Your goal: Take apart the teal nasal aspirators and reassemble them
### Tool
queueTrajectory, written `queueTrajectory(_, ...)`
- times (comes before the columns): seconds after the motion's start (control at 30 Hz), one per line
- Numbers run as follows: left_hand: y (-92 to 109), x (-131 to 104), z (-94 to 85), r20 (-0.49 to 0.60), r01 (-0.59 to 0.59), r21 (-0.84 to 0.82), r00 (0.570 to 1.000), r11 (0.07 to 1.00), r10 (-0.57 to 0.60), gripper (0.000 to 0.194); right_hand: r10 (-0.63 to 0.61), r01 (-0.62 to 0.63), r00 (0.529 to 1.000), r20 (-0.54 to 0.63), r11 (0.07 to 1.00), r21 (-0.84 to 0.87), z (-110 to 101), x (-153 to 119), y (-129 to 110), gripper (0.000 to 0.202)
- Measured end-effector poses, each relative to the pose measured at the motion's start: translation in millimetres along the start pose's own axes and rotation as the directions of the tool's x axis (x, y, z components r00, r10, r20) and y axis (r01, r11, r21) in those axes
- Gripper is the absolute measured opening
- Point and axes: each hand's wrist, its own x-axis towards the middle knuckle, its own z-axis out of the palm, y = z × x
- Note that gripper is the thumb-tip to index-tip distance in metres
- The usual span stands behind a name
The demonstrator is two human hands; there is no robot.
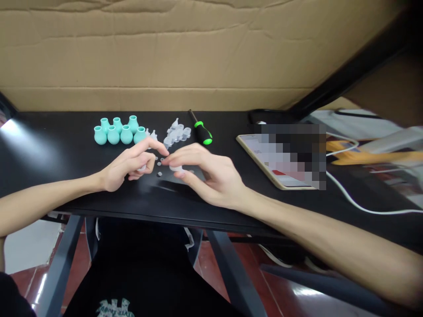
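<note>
My left hand (134, 163) has its index finger stretched toward the right fingertips, while the other fingers curl around a small white piece (142, 168) that is mostly hidden. Between the thumb and fingers of my right hand (211, 174) is a small white round piece (176, 168). Both hands hover low over the black table, their fingertips nearly meeting. Several tiny translucent discs (160, 174) lie on the table just below and between them. Behind the left hand stand several teal bulb-shaped pieces (126, 134) with open necks. Clear plastic nozzle-like parts (177, 134) are heaped behind the fingertips.
A black and green screwdriver (202, 132) lies beyond my right hand. Farther right, a phone (277, 169) in a pale case rests near a white cable (350, 202). A cardboard wall (158, 57) closes off the back of the black table (49, 167).
</note>
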Motion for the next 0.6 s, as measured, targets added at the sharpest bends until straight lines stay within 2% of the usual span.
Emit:
queueTrajectory(0.07,-2.5,0.6,-0.8,0.033,0.032,-0.069,0.999,0.997,-0.029,0.048,-0.024,0.019,0.996,-0.085,0.998,-0.061,-1.5,-0.1,2.7,0.016)
queueTrajectory(0.13,-6.0,1.6,-2.1,0.065,0.052,-0.094,0.997,0.994,-0.046,0.053,-0.006,-0.001,0.992,-0.124,0.998,-0.056,-2.1,0.6,4.0,0.013)
queueTrajectory(0.27,-15.3,3.9,-5.5,0.142,0.052,-0.101,0.989,0.994,-0.037,0.068,0.100,-0.092,0.994,-0.051,0.986,0.140,5.3,5.7,-1.8,0.008)
queueTrajectory(0.4,-20.8,4.1,-6.3,0.160,0.051,-0.072,0.986,0.996,-0.039,0.073,0.246,-0.227,0.969,-0.014,0.911,0.346,20.0,8.4,-7.4,0.010)
queueTrajectory(0.47,-20.6,3.3,-5.5,0.129,0.061,-0.035,0.990,0.997,-0.056,0.075,0.256,-0.237,0.967,-0.014,0.915,0.327,25.5,7.1,-6.1,0.010)
queueTrajectory(0.6,-18.6,1.8,-4.3,0.076,0.071,0.036,0.994,0.997,-0.074,0.079,0.149,-0.136,0.987,-0.066,0.975,0.176,28.9,4.3,-3.1,0.010)
